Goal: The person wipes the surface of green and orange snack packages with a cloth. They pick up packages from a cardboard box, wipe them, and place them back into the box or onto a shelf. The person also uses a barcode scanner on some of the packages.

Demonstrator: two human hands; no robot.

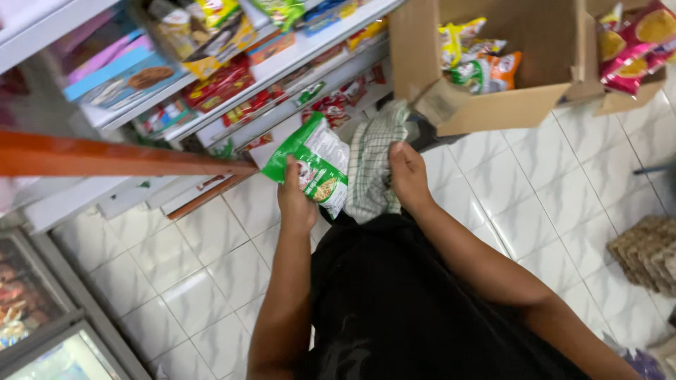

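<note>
While I watch from above: both forearms reach forward, wrists bent.
Left hand [296,200]: fingers clenched on green packet [317,165], near shelves [282,70].
Right hand [408,176]: grasping checked cloth [370,169], just right of packet.

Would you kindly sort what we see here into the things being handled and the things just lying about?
In hand:
left hand holding green packet
right hand holding checked cloth

Lying about:
cardboard box of snack packets
shelves of packets
egg trays
freezer
</note>
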